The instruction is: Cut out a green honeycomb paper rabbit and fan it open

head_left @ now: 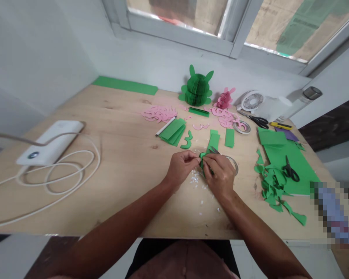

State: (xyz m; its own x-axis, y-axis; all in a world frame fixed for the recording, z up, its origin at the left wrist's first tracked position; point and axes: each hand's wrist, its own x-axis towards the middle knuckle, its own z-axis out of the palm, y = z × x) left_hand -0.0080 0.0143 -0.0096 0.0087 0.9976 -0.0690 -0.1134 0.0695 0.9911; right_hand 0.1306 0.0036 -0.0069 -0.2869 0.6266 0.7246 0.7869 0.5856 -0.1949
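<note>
Pinching a small piece of green paper (203,155) between both hands, I have my fingertips close together on it, low over the table (128,178). My left hand (180,166) is mostly closed, its thumb and forefinger drawn together at the paper's near-left edge. My right hand (220,173) is curled over the other side with bent fingers, gripping the same piece; its knuckles hide part of the grip. Dark pointed tips (214,150) poke out beyond my right fingers, but I can't tell whether I'm holding that tool.

Taking the green piece as the centre of the dial, my left hand comes in from eight o'clock and my right from four. A ring-shaped roll (235,164) shows partly from under my right hand at three. Folded green strips (213,141) lie just beyond at one o'clock, and a curvy green cutout (187,140) sits near at eleven. White paper bits (195,179) are scattered just below, between six and seven. Farther off, a green honeycomb-paper figure (197,90) stands at twelve. Green offcuts (273,182) are heaped between three and four, beside black-handled scissors (291,170) resting on a green sheet (304,176).
</note>
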